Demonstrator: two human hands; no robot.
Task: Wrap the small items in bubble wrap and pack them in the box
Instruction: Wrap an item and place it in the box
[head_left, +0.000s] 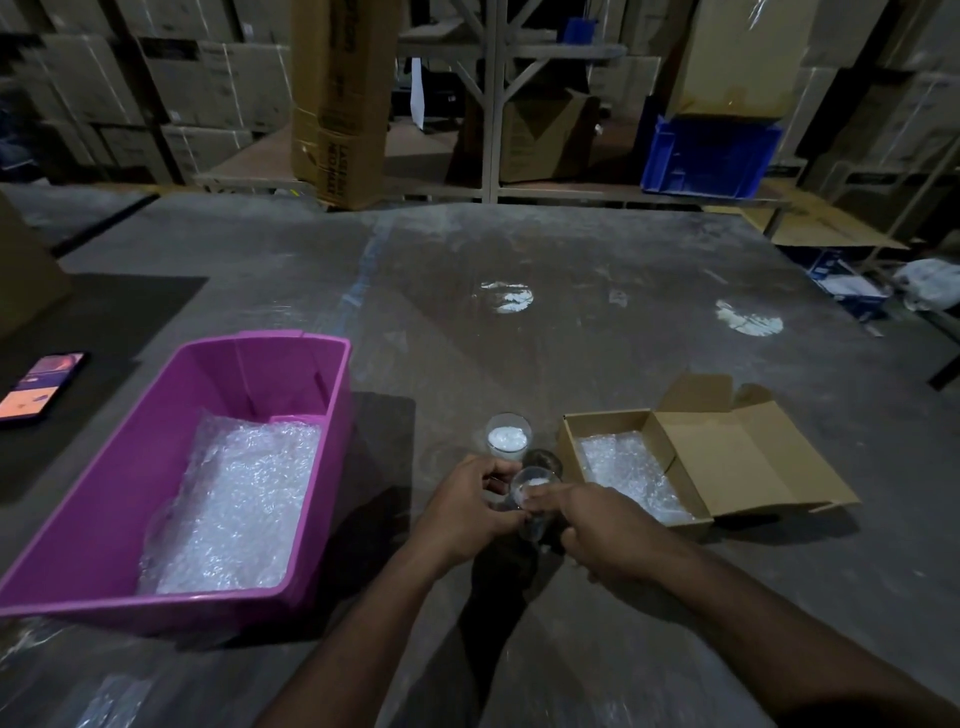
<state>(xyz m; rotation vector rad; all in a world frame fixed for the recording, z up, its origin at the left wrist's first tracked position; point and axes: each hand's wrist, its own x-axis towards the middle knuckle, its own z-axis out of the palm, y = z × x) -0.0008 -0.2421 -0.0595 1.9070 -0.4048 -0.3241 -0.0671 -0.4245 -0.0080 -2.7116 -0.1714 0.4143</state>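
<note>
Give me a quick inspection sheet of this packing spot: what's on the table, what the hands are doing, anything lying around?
Surface: grey table, scuffed, with bright light reflections.
Job's things: open cardboard box lined with bubble wrap; purple plastic bin holding more bubble wrap; three small clear glasses, one held, one standing just behind it, a darker one beside the box.
Clutter: phone with lit screen at the left edge.
Grippers: left hand and right hand both grip the held glass.
Cables: nothing seen.
Surroundings: dim warehouse, stacked cartons, blue crate on shelving.
</note>
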